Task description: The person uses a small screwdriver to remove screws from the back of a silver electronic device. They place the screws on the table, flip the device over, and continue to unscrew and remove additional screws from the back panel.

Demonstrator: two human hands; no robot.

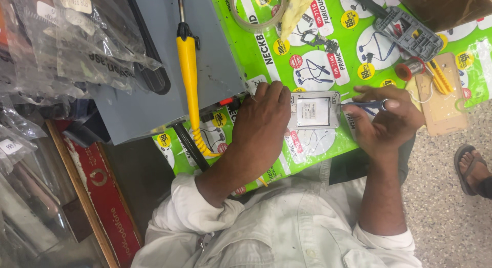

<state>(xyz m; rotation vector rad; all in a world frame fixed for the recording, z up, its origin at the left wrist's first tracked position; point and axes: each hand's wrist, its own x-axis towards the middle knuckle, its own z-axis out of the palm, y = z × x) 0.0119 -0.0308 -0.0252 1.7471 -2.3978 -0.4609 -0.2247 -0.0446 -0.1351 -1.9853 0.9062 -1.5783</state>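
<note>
The left hand (264, 116) clamps an opened phone (313, 110) on the green mat (266, 57); the right hand (384, 119), just beside the phone, pinches a blue-handled tool (370, 105).

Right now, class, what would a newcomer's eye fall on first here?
The bright green printed mat fills the worktop. At its near edge the left hand steadies an opened phone, while the right hand holds a thin tool at its side. A yellow soldering iron lies on the grey box further left.
</note>
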